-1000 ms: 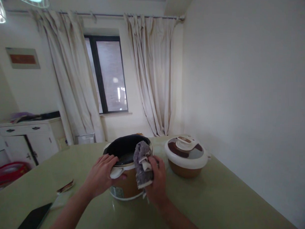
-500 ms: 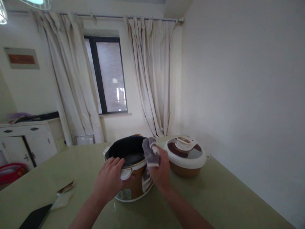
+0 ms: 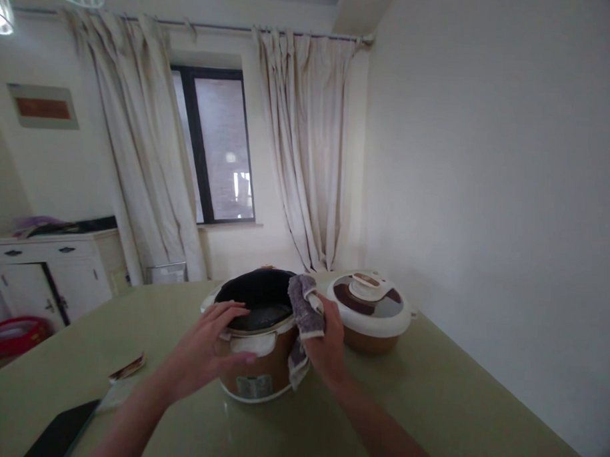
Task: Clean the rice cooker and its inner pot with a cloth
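Observation:
A brown and white cooking pot (image 3: 268, 354), probably an electric cooker, stands uncovered on the table, its black inside showing. At its near left side my left hand (image 3: 208, 348) is spread, thumb and fingers apart around the white handle (image 3: 253, 344); whether it touches the pot I cannot tell. My right hand (image 3: 328, 339) grips a grey cloth (image 3: 307, 308) with pale edging at the pot's right rim. A loose end of the cloth hangs down the pot's outer wall.
Behind my right hand stands a second brown and white pot (image 3: 371, 341) with a lid (image 3: 365, 294) on it. A dark flat object (image 3: 62, 430) and a small folded item (image 3: 127, 367) lie on the green table (image 3: 172, 317) at the left. The wall (image 3: 495, 228) borders the table's right side.
My left hand has loosened from the pot's near handle and moved left, fingers spreading. The pot has turned slightly, so its handle and label face me more. The right hand still holds the cloth.

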Available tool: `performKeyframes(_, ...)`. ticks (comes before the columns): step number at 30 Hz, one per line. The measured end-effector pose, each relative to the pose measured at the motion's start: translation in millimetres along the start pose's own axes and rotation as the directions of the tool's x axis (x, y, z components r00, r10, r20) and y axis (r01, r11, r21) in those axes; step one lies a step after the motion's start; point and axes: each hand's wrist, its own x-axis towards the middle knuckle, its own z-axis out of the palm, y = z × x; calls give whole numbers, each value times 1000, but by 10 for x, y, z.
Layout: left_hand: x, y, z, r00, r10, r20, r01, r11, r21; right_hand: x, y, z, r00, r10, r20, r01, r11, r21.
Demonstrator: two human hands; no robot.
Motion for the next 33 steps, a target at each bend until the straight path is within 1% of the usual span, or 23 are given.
performKeyframes(3,-54,-228,15,999,-34,-40,32,999,-38,-135,-168,-109,993,-12,114,0,995,97)
performKeyframes(5,-74,-267,70,998,-25,-54,22,998,-54,-73,-290,-178,975,-34,221,13,995,96)
performKeyframes(6,-78,-266,96,999,-12,-52,9,998,-55,-12,-365,-187,953,-62,297,43,997,71)
performKeyframes(7,-79,-261,117,999,1,-53,-4,999,-50,56,-452,-170,917,-101,387,94,995,38)
performKeyframes(8,-79,-257,132,998,14,-58,-16,999,-41,120,-553,-122,861,-154,485,171,985,10)
performKeyframes(9,-78,-258,141,998,30,-59,-32,999,-34,175,-662,-48,786,-216,580,270,963,-6)
performKeyframes(11,-76,-273,140,996,56,-76,-59,997,-43,255,-877,144,612,-327,720,474,881,-3)
performKeyframes(12,-76,-279,134,995,56,-88,-61,997,-57,288,-964,232,537,-356,765,548,837,5)
performKeyframes(13,-75,-276,124,995,48,-92,-55,996,-71,322,-1025,293,484,-367,794,592,806,12)
performKeyframes(14,-72,-260,114,996,38,-82,-45,996,-79,365,-1054,315,453,-364,814,605,796,19)
performKeyframes(15,-68,-229,105,998,26,-64,-31,997,-76,418,-1050,292,446,-350,824,588,808,25)
performKeyframes(17,-53,-127,97,999,-5,-37,3,999,-47,552,-956,119,467,-306,830,498,866,39)
performKeyframes(18,-44,-65,102,999,-24,-43,22,999,-31,623,-884,-7,487,-281,827,444,895,43)
performKeyframes(20,-30,52,133,994,-57,-95,57,998,-4,732,-748,-254,538,-232,811,347,937,38)
performKeyframes(22,-26,127,182,989,-59,-136,63,998,28,750,-688,-383,584,-205,786,302,953,24)
performKeyframes(24,-31,145,227,988,-24,-150,35,997,70,660,-729,-338,601,-220,769,326,945,16)
performKeyframes(25,-36,137,243,987,6,-159,9,996,91,588,-777,-263,594,-242,767,360,933,16)
performKeyframes(28,-56,107,261,977,105,-184,-78,986,148,395,-907,-19,548,-316,775,484,875,15)
performKeyframes(29,-62,112,264,976,117,-185,-86,982,169,369,-908,16,540,-332,774,498,867,24)
performKeyframes(30,-68,131,268,977,106,-184,-70,979,190,368,-875,16,547,-337,766,484,874,39)
performKeyframes(31,-74,163,276,980,73,-185,-33,977,210,388,-805,-18,581,-333,743,438,897,59)
performKeyframes(32,-79,206,288,981,30,-189,14,974,226,417,-702,-75,643,-313,699,364,928,81)
performKeyframes(33,-83,254,304,980,-16,-201,65,969,239,441,-571,-142,731,-270,626,269,958,99)
